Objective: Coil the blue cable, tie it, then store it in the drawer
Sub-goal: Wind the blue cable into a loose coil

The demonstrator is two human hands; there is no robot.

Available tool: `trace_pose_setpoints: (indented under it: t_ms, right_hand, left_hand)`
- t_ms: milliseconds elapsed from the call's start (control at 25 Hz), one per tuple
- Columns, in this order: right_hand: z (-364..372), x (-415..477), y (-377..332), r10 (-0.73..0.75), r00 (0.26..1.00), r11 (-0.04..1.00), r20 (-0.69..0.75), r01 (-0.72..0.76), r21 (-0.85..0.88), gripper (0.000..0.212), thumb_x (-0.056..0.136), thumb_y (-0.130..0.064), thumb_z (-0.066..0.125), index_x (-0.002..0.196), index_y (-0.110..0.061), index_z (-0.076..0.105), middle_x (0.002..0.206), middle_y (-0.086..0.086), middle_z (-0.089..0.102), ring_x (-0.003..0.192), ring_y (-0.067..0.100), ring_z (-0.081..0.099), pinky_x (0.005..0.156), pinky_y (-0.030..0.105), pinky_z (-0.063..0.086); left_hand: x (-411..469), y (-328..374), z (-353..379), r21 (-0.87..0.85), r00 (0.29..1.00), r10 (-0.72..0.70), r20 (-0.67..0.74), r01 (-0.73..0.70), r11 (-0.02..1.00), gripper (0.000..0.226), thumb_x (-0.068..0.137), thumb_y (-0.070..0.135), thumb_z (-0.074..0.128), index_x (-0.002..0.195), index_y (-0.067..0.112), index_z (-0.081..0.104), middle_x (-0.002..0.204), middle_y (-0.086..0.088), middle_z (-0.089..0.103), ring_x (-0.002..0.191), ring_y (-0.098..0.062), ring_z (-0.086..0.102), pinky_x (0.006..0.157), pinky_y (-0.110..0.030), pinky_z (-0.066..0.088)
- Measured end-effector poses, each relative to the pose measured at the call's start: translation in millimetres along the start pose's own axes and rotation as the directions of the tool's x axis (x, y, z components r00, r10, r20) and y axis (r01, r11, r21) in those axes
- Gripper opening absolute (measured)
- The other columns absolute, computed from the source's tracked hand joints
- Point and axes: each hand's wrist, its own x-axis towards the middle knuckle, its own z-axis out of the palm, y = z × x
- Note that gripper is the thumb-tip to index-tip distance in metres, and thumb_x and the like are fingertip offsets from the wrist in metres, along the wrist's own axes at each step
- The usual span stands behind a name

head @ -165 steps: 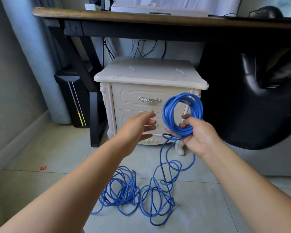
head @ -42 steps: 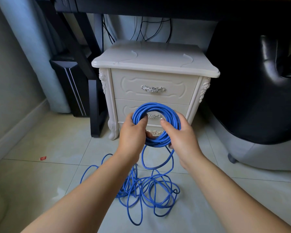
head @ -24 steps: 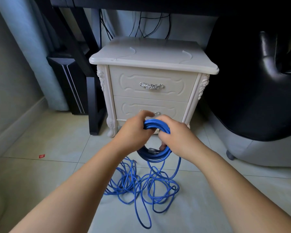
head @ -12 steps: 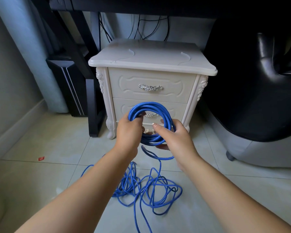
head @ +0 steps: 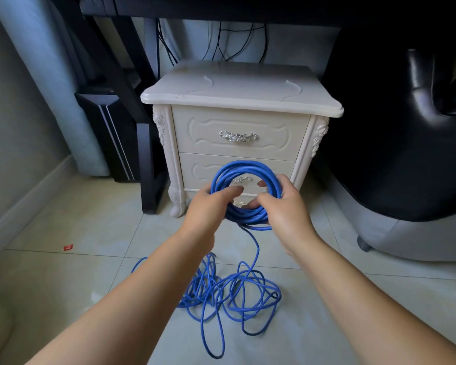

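Note:
The blue cable [head: 244, 167] is partly wound into a round coil held upright in front of the lower drawer [head: 200, 168] of a cream nightstand. My left hand [head: 208, 209] grips the coil's left and lower side, fingers through the ring. On the right side of the coil, my right hand [head: 282, 206] holds the strands with its fingers curled round them. One strand drops from the coil to a loose tangle of cable [head: 232, 291] on the tiled floor. Both drawers are closed; the upper drawer [head: 195, 133] has a silver handle.
The nightstand [head: 242, 93] stands under a dark desk with black cables hanging behind it. A black desk leg [head: 150, 164] and a black case [head: 108, 127] are to its left. A black chair [head: 395, 143] fills the right. A small red scrap [head: 68, 247] lies on the floor.
The coil has grown over the frames and the floor pile has shrunk. Since half a second ago the ring has stayed upright, with both hands shifted slightly round it.

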Motion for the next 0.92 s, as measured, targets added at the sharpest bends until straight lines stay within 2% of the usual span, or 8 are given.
trace_pose_setpoints:
  t_ms: [120,240,360,440,520,720,840,920]
  right_hand:
    - [-10.2,1.9,-5.7,-0.037,0.993,0.956,0.113,0.068,-0.286,0.027,0.080,0.003,0.057,0.097,-0.019,0.058,0.062,-0.009,0.058,0.051,0.001,0.053,0.049,0.013,0.041]
    - [-13.3,2.4,-7.3,-0.069,0.964,0.860,0.256,0.188,-0.475,0.025,0.081,-0.006,0.054,0.098,-0.024,0.055,0.077,0.000,0.065,0.066,0.011,0.065,0.065,0.028,0.055]
    - [-13.3,0.9,-5.3,-0.130,0.946,0.796,0.296,0.277,-0.538,0.027,0.078,-0.013,0.053,0.097,-0.033,0.050,0.083,-0.003,0.066,0.079,0.024,0.067,0.075,0.043,0.055]
    - [-13.7,1.6,-4.5,-0.152,0.958,0.814,0.245,0.261,-0.518,0.029,0.077,-0.017,0.056,0.095,-0.037,0.045,0.083,-0.003,0.066,0.078,0.026,0.066,0.074,0.044,0.055]
    - [-14.7,4.9,-3.7,-0.158,0.973,0.853,0.167,0.220,-0.474,0.032,0.073,-0.021,0.059,0.097,-0.038,0.045,0.082,0.001,0.067,0.076,0.027,0.067,0.072,0.045,0.056]
    - [-12.9,0.5,-3.8,-0.103,0.990,0.977,0.094,0.119,-0.177,0.023,0.084,-0.019,0.071,0.102,-0.026,0.058,0.089,0.002,0.071,0.071,0.018,0.073,0.071,0.036,0.059]
    - [-6.8,-3.2,-1.7,-0.058,0.996,0.997,0.075,0.054,0.049,0.023,0.086,-0.020,0.073,0.104,-0.024,0.060,0.090,0.001,0.070,0.073,0.020,0.074,0.071,0.031,0.059]
    - [-0.6,-4.4,2.8,-0.051,0.998,0.996,0.038,0.048,0.074,0.023,0.084,-0.027,0.075,0.101,-0.030,0.061,0.087,-0.002,0.070,0.083,0.019,0.072,0.080,0.035,0.057]
  left_hand:
    - [0.2,7.9,-8.1,0.266,0.955,0.273,0.115,-0.294,0.918,0.043,0.083,0.008,0.070,0.121,0.028,0.062,0.096,0.002,0.066,0.071,-0.002,0.060,0.066,-0.011,0.046]
    - [-2.2,11.7,-9.2,0.506,0.877,0.390,0.280,-0.480,0.717,0.053,0.081,0.005,0.067,0.127,0.029,0.054,0.093,0.007,0.061,0.069,0.004,0.058,0.063,-0.005,0.042]
    - [0.2,6.2,-5.0,0.637,0.881,0.394,0.263,-0.465,0.615,0.037,0.082,0.010,0.061,0.113,0.028,0.057,0.081,0.008,0.063,0.071,-0.007,0.061,0.067,-0.017,0.049]
    - [2.1,3.4,-1.3,0.628,0.892,0.386,0.234,-0.442,0.641,0.025,0.084,0.011,0.056,0.105,0.025,0.062,0.081,0.006,0.066,0.075,-0.018,0.064,0.072,-0.038,0.056]
    - [1.5,3.9,2.3,0.607,0.891,0.393,0.228,-0.446,0.657,0.022,0.088,0.010,0.053,0.100,0.022,0.066,0.074,0.006,0.063,0.075,-0.024,0.063,0.072,-0.044,0.056]
    - [-0.7,8.4,2.5,0.467,0.923,0.369,0.108,-0.374,0.801,0.019,0.092,0.006,0.050,0.093,0.016,0.066,0.069,0.001,0.059,0.058,-0.020,0.058,0.049,-0.018,0.049]
    - [-1.2,8.1,4.2,0.293,0.956,0.290,0.045,-0.290,0.911,0.017,0.093,0.008,0.051,0.092,0.014,0.067,0.057,0.007,0.053,0.048,-0.009,0.046,0.048,-0.020,0.048]
    - [2.6,10.1,3.3,0.124,0.979,0.204,-0.028,-0.199,0.972,0.015,0.094,0.011,0.054,0.089,0.017,0.067,0.047,0.013,0.044,0.046,-0.009,0.040,0.053,-0.026,0.047]
